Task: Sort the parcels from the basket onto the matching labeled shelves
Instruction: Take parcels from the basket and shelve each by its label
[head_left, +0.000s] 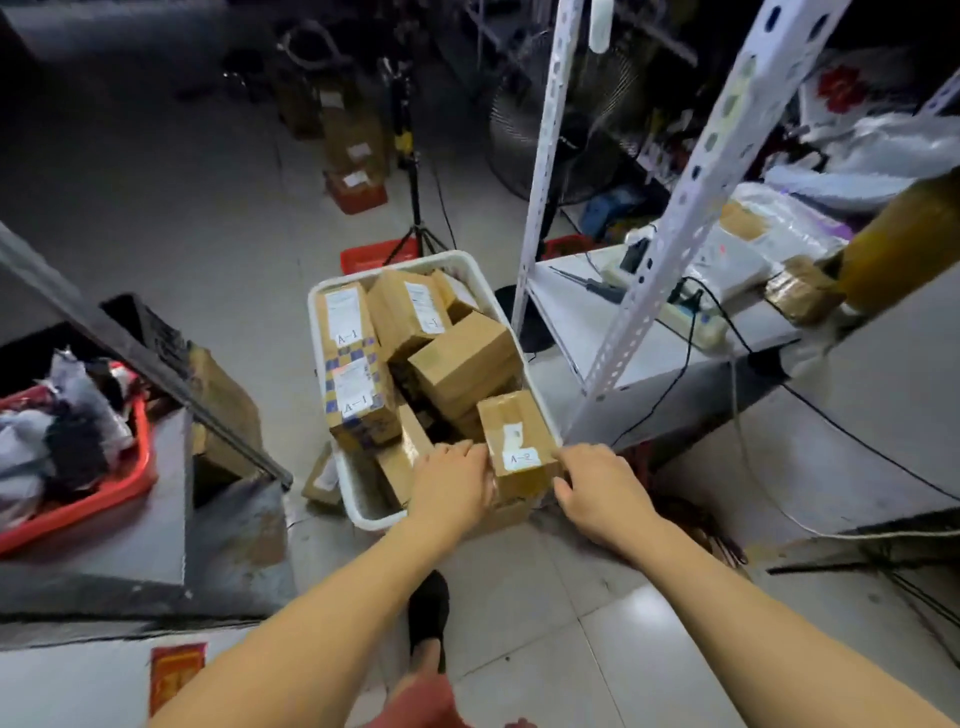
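Clasping the A-2 parcel (521, 448) between left hand (453, 486) and right hand (602, 492), at the white basket's (332, 291) near corner.
Taped cardboard looks stiff, probably light; opposite side faces suit best. A-1 parcels (353, 364) lie beyond the hands.

tall parcel (349, 358): "A-1" twice | small parcel (519, 441): "A-2"
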